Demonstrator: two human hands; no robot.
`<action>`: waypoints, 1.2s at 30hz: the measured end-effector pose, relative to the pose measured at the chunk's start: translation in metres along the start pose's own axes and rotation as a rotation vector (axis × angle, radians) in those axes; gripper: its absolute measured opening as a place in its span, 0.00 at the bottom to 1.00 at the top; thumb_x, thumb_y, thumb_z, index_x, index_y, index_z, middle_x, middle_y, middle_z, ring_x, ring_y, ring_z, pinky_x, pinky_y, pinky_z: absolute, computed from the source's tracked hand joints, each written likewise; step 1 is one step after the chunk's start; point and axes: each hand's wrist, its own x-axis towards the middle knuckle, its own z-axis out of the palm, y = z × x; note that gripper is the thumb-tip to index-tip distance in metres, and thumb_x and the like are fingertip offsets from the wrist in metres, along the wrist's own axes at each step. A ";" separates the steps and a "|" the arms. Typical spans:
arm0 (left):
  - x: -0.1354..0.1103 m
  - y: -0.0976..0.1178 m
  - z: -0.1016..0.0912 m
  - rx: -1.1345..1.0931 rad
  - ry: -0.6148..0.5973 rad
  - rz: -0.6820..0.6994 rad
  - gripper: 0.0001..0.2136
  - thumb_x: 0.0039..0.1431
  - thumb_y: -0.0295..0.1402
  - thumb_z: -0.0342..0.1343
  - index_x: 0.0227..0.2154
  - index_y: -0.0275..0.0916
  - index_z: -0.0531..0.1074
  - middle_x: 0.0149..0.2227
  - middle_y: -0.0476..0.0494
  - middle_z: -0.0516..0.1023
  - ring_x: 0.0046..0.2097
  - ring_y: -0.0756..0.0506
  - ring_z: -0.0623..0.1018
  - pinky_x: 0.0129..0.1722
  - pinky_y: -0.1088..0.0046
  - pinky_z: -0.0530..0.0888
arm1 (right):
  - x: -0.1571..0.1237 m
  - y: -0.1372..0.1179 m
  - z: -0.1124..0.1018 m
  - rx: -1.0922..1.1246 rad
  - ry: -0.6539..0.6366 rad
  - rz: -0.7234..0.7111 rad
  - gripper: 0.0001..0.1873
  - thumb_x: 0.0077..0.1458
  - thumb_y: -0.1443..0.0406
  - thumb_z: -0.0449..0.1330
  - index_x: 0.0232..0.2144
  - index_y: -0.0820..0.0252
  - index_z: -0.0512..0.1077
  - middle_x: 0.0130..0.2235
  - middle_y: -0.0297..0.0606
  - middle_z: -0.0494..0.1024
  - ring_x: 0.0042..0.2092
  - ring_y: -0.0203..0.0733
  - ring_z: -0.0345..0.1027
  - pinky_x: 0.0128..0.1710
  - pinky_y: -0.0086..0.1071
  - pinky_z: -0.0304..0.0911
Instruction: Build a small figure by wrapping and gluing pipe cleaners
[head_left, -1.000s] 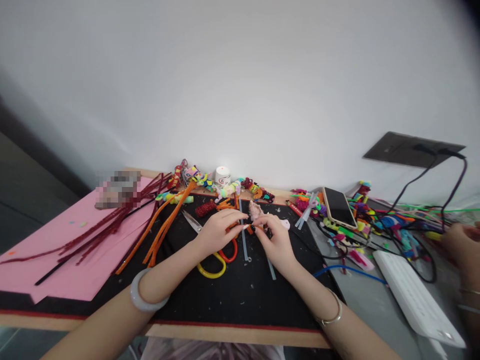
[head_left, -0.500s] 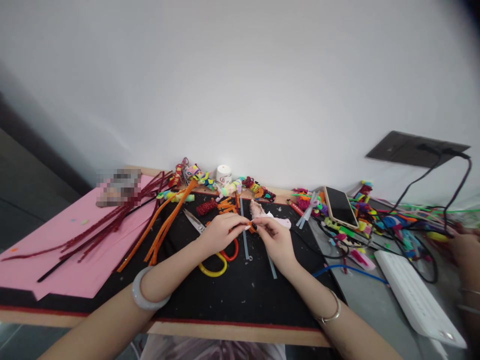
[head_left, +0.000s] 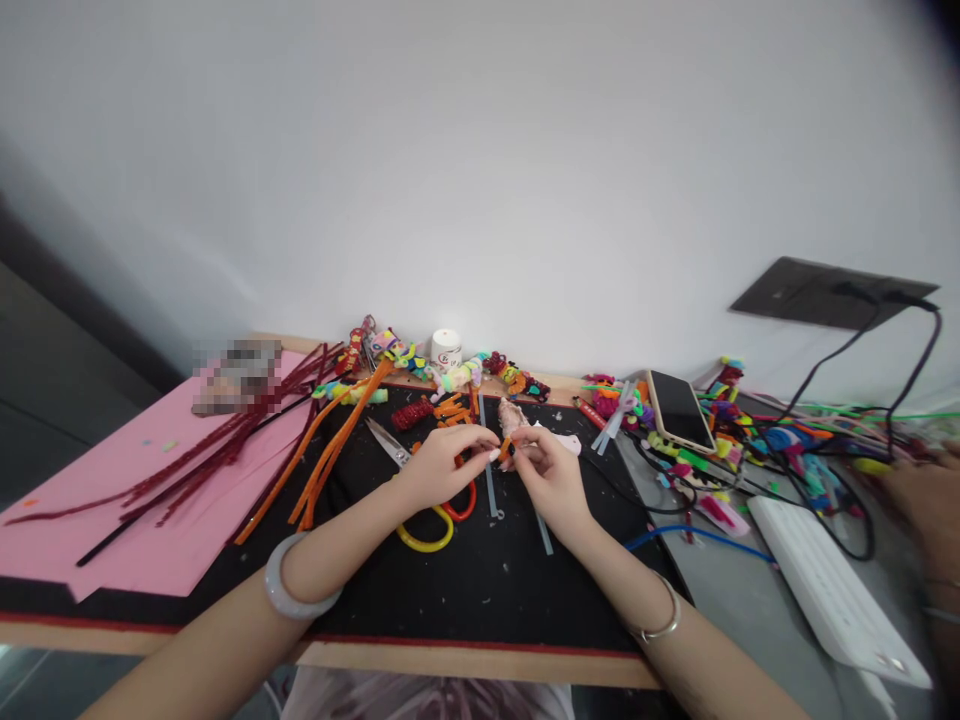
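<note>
Shifted since the frame half a second earlier: the small orange piece point(head_left: 506, 448), which now shows more clearly and stands more upright between the fingertips, and a co-worker's hand point(head_left: 907, 490), blurred, at the right edge. Scissors point(head_left: 399, 459) and phone point(head_left: 681, 410) lie as they did.

Grip: the right hand point(head_left: 553, 480) pinches the orange piece between thumb and forefinger. The left hand point(head_left: 446, 465) has thumb and fingers drawn close, just beside it; from where I stand, I cannot tell whether they touch it. Location of piece: above the black mat point(head_left: 480, 600), in front of the wearer.

Method, in my judgement: keep the right pinch light and near one end, steady the other end with the left fingertips, and avoid crushing the fuzz. The left forearm should stay clear of the scissors.

Count: one orange piece in hand; one pair of scissors, beneath the left hand and forearm; one dark red coil point(head_left: 412, 413); two loose translucent strips on the mat, one by the left fingertips, one below the right hand; one pink sheet point(head_left: 172, 570); one white cup point(head_left: 446, 347); one phone; one power strip point(head_left: 832, 590). Dark red stems point(head_left: 217, 450) overlap too much to count.
</note>
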 end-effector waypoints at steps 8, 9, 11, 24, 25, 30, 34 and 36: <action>-0.001 -0.001 0.003 0.021 -0.048 -0.049 0.04 0.58 0.31 0.51 0.31 0.38 0.69 0.28 0.49 0.74 0.30 0.51 0.72 0.32 0.77 0.67 | -0.002 0.000 -0.002 -0.092 0.009 -0.014 0.03 0.52 0.64 0.58 0.29 0.58 0.70 0.28 0.35 0.75 0.29 0.39 0.72 0.32 0.34 0.69; -0.001 -0.001 0.003 0.018 -0.048 -0.051 0.03 0.58 0.31 0.51 0.31 0.38 0.68 0.28 0.50 0.74 0.30 0.51 0.72 0.32 0.77 0.67 | -0.002 -0.001 -0.002 -0.104 0.007 -0.018 0.04 0.52 0.64 0.57 0.29 0.58 0.70 0.28 0.35 0.75 0.29 0.39 0.71 0.32 0.34 0.69; -0.001 0.001 0.002 0.012 -0.043 -0.058 0.03 0.59 0.30 0.49 0.31 0.38 0.67 0.27 0.50 0.72 0.30 0.51 0.72 0.32 0.77 0.67 | -0.001 -0.004 -0.003 -0.133 -0.004 -0.031 0.05 0.54 0.64 0.55 0.31 0.58 0.69 0.29 0.36 0.75 0.30 0.39 0.71 0.33 0.33 0.69; -0.002 -0.002 0.001 0.029 -0.002 -0.102 0.01 0.58 0.29 0.47 0.32 0.39 0.63 0.28 0.50 0.70 0.30 0.51 0.71 0.32 0.76 0.67 | 0.063 -0.020 -0.151 -1.281 0.580 0.514 0.31 0.47 0.55 0.57 0.51 0.68 0.60 0.49 0.64 0.66 0.51 0.70 0.58 0.43 0.58 0.57; -0.002 -0.002 0.001 0.027 -0.006 -0.100 0.01 0.58 0.29 0.47 0.32 0.39 0.63 0.27 0.50 0.70 0.30 0.51 0.71 0.32 0.76 0.67 | 0.066 -0.018 -0.162 -1.305 0.596 0.586 0.33 0.46 0.54 0.57 0.51 0.67 0.60 0.49 0.65 0.65 0.52 0.71 0.57 0.43 0.59 0.57; -0.001 -0.001 0.000 0.017 -0.006 -0.100 0.01 0.59 0.29 0.47 0.32 0.39 0.62 0.27 0.50 0.70 0.30 0.51 0.71 0.32 0.76 0.66 | 0.077 -0.005 -0.185 -1.246 0.507 0.886 0.36 0.44 0.49 0.58 0.49 0.67 0.62 0.48 0.66 0.67 0.54 0.69 0.57 0.45 0.58 0.56; -0.001 0.000 0.000 0.006 -0.010 -0.110 0.02 0.58 0.29 0.47 0.31 0.39 0.62 0.27 0.50 0.70 0.30 0.50 0.71 0.32 0.76 0.66 | 0.085 0.003 -0.189 -1.234 0.540 0.960 0.41 0.39 0.47 0.60 0.51 0.65 0.60 0.49 0.63 0.66 0.53 0.68 0.59 0.46 0.58 0.56; -0.001 0.001 0.000 0.002 -0.009 -0.113 0.02 0.58 0.29 0.47 0.31 0.39 0.62 0.27 0.50 0.70 0.30 0.50 0.71 0.32 0.76 0.66 | 0.087 0.005 -0.191 -1.240 0.564 0.929 0.42 0.37 0.47 0.62 0.51 0.65 0.60 0.48 0.62 0.67 0.51 0.67 0.61 0.44 0.56 0.58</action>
